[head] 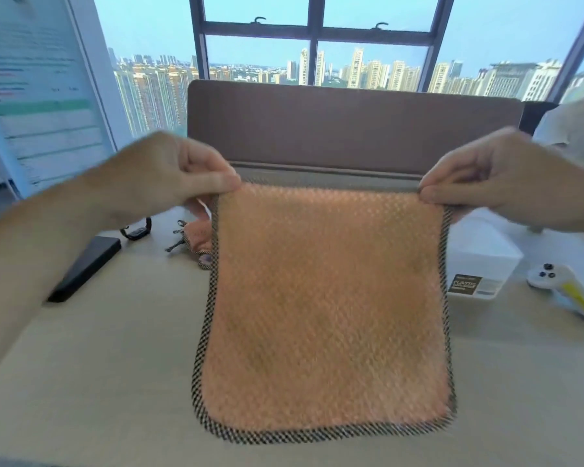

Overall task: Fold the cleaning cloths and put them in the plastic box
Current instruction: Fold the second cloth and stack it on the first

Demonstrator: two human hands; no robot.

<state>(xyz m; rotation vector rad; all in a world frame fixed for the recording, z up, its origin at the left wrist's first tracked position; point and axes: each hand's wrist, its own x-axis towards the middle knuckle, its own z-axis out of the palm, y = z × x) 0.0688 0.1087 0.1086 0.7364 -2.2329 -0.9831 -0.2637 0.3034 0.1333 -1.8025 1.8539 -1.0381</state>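
Here the left hand (182, 170) and right hand (486, 178) pinch the top corners of the orange cleaning cloth (327, 308), hanging blurred over the worktop (115, 365); it half-hides the plastic box (481, 257) at three o'clock.

Level and well apart, left hand (169, 170) and right hand (499, 183), fingers (213, 182) in a pinch on corners of the cloth (327, 298).
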